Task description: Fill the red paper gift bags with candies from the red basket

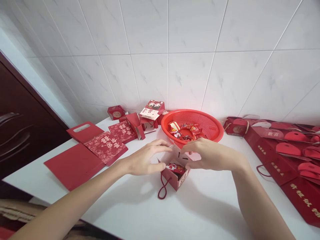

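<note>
A small red gift box stands on the table in front of me with its top open, its pale inside showing. Wrapped candies lie in it, and a dark red cord loop hangs from its near left side. My left hand curves round the box's left side, thumb on the near edge and fingers at the back flap. From the right, my right hand has its thumb at the right edge and its bent fingers at the pale flap. My fingers partly hide the flaps.
Behind the box stands a red plastic basket holding several wrapped candies. Flat red cartons lie at left; small boxes stand near the tiled wall. Rows of red handled boxes fill the right side of the white table.
</note>
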Tool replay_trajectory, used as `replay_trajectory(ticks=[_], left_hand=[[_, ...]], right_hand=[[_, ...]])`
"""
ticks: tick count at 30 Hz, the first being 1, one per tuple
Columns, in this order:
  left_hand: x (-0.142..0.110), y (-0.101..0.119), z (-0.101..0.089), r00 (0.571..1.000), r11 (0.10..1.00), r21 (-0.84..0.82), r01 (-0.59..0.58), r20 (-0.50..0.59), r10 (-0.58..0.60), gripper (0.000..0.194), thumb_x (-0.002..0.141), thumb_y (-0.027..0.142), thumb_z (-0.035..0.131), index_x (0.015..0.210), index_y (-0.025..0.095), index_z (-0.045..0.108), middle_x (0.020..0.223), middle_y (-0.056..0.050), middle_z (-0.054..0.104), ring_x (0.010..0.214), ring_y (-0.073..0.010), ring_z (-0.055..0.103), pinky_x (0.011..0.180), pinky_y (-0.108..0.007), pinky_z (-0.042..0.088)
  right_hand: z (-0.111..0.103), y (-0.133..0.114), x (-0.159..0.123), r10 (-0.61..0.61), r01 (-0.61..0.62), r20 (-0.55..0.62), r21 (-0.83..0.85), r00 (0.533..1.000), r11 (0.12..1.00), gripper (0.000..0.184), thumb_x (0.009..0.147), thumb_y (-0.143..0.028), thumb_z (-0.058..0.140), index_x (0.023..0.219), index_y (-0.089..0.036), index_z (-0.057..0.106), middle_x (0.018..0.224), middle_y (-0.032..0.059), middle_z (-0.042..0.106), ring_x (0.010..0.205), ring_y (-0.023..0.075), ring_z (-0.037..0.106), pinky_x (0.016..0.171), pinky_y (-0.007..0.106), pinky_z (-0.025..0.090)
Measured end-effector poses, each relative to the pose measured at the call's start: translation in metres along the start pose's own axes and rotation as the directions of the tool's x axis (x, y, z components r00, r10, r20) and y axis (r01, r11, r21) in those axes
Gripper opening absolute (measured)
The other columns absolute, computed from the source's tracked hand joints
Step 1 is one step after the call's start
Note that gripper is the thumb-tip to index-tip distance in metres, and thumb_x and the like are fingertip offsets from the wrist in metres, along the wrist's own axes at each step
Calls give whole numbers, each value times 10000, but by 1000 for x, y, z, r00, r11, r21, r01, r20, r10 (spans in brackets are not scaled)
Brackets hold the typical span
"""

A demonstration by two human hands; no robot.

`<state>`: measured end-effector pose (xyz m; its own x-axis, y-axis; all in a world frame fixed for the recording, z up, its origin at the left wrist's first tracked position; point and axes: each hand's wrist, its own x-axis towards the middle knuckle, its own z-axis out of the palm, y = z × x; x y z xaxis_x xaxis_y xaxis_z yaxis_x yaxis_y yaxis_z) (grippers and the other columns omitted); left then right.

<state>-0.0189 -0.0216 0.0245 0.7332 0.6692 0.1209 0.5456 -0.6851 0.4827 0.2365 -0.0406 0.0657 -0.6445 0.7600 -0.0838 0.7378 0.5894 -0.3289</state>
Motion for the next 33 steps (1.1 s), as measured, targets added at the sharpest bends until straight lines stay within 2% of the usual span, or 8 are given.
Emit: replay_trajectory(ticks=[4,8,12,17,22,24,27,33], left_hand=[[6,1,14,981,993,-20,118,-150,-120,384,899,341,601,1262,225,647,1232,-77,654,1145,-265,627,996,-390,506],[11,-5,30,963,975,-47,217,-156,-222,451,862,405,668,1274,226,620,1229,-87,648,1125,-289,640,985,-430,513],[12,-14,36,969,971,-127,203,-119,-218,546,840,382,706,1343,235,554,1380,-99,593,1267,-298,577,1055,-428,483],[12,-11,37,965,970,-211,124,-202,-168,623,814,299,738,1380,244,485,1406,-78,598,1311,-273,557,1089,-404,465],[12,-8,42,979,992,-123,20,-201,-45,202,869,259,646,1064,222,683,1182,-64,716,1126,-248,655,990,-379,524],[11,-9,44,983,995,-99,-7,-184,-12,203,914,262,578,1059,213,712,1238,-81,693,1176,-243,631,1023,-374,507],[10,-9,44,987,992,-109,61,-144,-77,288,965,273,484,1093,219,737,1335,-89,638,1258,-249,587,1076,-383,473],[10,-3,42,976,970,-134,204,-51,-213,309,863,370,640,1122,216,709,1293,-100,632,1146,-285,642,988,-392,522]], right_hand=[[0,-1,2,-37,32,59,75,998,997,118,915,-286,597,843,-204,643,690,-25,607,595,118,509,548,256,321],[7,-2,6,-77,62,138,112,987,992,148,934,-300,593,846,-191,644,739,-10,644,645,124,555,562,243,336],[12,-2,9,-103,75,210,139,972,987,141,914,-322,645,921,-185,678,809,11,675,702,140,586,564,236,350],[10,9,16,-115,78,201,184,973,980,155,872,-303,700,968,-189,658,876,9,670,744,144,587,577,231,364],[18,12,28,109,-108,67,-26,992,994,207,855,-332,706,818,-188,563,800,4,629,701,152,564,538,260,296],[22,11,31,141,-137,57,-66,988,988,242,848,-363,711,822,-191,543,826,7,636,693,153,569,531,268,283],[25,8,33,157,-151,75,-85,985,985,235,861,-373,697,851,-190,550,851,18,645,722,166,599,537,268,296],[27,-3,32,211,-201,111,-95,971,975,300,900,-387,644,1087,-159,587,894,68,684,764,223,671,550,272,337]])
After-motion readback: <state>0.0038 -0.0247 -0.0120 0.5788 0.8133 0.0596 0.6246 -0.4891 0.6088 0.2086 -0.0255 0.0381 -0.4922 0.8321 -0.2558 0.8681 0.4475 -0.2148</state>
